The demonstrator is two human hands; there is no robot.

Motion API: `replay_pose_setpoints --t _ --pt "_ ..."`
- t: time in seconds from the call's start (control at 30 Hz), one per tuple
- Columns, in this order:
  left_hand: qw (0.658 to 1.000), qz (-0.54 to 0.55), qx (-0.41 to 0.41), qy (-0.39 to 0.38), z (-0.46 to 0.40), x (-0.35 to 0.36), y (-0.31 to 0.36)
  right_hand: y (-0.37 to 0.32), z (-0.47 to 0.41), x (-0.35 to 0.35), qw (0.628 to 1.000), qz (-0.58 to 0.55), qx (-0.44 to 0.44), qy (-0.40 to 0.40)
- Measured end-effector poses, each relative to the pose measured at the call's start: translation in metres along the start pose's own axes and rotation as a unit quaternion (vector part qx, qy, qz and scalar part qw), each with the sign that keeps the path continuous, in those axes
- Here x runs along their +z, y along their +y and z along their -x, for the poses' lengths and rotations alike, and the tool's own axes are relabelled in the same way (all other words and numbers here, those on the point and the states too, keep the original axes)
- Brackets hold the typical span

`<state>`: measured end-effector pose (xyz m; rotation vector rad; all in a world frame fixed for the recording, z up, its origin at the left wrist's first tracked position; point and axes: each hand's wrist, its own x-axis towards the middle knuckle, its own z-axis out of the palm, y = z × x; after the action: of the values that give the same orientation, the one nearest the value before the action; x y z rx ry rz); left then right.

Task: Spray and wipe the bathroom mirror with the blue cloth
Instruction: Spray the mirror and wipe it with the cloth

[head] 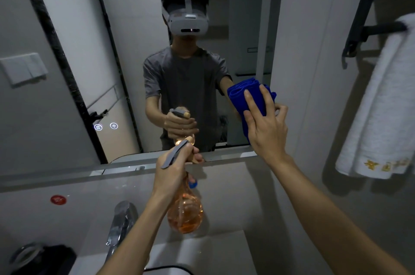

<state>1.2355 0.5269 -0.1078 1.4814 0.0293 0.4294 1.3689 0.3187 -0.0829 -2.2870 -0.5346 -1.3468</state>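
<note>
The bathroom mirror (125, 50) fills the upper middle of the head view and reflects a person in a grey shirt. My right hand (266, 124) presses a folded blue cloth (241, 97) flat against the mirror's lower right part, fingers spread and straight over the cloth. My left hand (177, 166) grips the neck of an orange see-through spray bottle (185, 211) with a grey trigger head, held upright below the mirror's bottom edge, its nozzle facing the glass.
A chrome tap (121, 220) stands over the white basin (202, 252) below. A white towel (381, 103) hangs on a black rail at the right. Light switches (23, 70) sit on the left wall, and two lit touch icons (105, 126) glow in the mirror.
</note>
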Motion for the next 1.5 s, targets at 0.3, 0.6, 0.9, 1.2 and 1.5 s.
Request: replay_pose_setpoints --t 0.3,0.6,0.9,1.2,1.5 --pt "0.999 0.017 0.031 0.017 0.015 -0.023 0.019 -0.068 0.04 0.06 0.998 0.006 -0.047 0.032" --pt "0.998 0.021 0.028 0.054 0.016 -0.058 0.029 -0.076 0.079 0.081 0.966 0.031 -0.256 -0.036" --pt "0.998 0.046 0.001 0.037 0.0 -0.04 0.019 0.013 -0.011 0.028 0.99 -0.014 -0.013 0.142" --pt "0.999 0.032 0.0 0.027 0.002 -0.04 0.01 -0.06 0.077 0.094 0.993 0.04 -0.051 0.1" --pt "0.999 0.015 0.001 0.029 0.002 -0.074 0.025 -0.082 0.052 0.089 0.989 0.045 -0.115 0.079"
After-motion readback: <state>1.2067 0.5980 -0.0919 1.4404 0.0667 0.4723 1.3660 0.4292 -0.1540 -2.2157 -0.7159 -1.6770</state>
